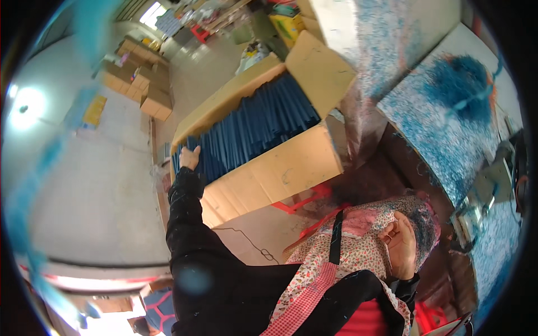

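A seated person is stretching the left arm (pixel 188 221), in a black sleeve, from the lower centre of the frame up toward the left of centre, the forearm running nearly straight; the left hand (pixel 190 158) is reaching over the near left corner of a long open cardboard box (pixel 274 168), its fingers meeting the end of a tightly packed row of thin dark blue pieces (pixel 258 120); whether those fingers are pinching a piece or only touching it, I cannot tell; the blue pieces are filling the box at the upper centre; the right hand (pixel 401 246) is resting at the lower right, above a floral apron (pixel 358 229) covering the lap, its palm turning upward, its fingers loosely curling apart and holding nothing visible; at the upper right, a heap of blue fibres (pixel 458 84) is lying on a fibre-strewn tabletop (pixel 412 106), with a metal machine (pixel 496 180) standing below it.
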Available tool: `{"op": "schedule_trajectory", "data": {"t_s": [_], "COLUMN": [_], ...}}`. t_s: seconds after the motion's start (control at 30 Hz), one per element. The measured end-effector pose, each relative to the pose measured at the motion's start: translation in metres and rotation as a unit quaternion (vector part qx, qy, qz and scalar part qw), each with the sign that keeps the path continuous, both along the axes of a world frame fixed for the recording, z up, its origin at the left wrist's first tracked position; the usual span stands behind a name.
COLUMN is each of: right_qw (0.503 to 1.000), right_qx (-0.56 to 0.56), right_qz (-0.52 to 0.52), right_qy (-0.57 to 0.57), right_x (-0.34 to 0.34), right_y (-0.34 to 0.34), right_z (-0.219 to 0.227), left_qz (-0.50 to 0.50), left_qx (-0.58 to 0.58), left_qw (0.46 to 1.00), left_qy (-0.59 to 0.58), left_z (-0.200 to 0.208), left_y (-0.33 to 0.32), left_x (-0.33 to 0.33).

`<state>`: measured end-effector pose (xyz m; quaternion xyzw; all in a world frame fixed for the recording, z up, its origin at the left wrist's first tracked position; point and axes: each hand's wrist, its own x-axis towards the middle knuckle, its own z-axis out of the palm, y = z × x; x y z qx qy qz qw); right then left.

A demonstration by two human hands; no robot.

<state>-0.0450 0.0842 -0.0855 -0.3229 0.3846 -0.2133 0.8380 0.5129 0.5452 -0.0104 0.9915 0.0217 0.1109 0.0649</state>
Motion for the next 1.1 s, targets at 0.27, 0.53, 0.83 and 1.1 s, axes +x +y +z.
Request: {"op": "schedule_trajectory", "data": {"t_s": [0.27, 0.53, 0.83, 1.1], "right_qw": [0.994, 0.994, 0.973, 0.990], "right_qx": [0.063, 0.076, 0.127, 0.052], "right_qz": [-0.084, -0.072, -0.047, -0.123], "right_qy": [-0.032, -0.013, -0.189, -0.040], "right_x": [-0.026, -0.029, -0.049, -0.063], "right_y": [0.003, 0.001, -0.003, 0.002], "right_z": [0.013, 0.002, 0.001, 0.008], "left_qz": [0.073, 0.087, 0.046, -0.069], "left_qx": [0.037, 0.130, 0.188, 0.185], "left_qw": [0.993, 0.982, 0.969, 0.978], "left_qy": [0.085, 0.106, 0.151, 0.072], "left_z": [0.046, 0.026, 0.048, 0.061], "left_y": [-0.032, -0.046, -0.053, -0.104], "left_x": [-0.065, -0.061, -0.104, -0.108]}}
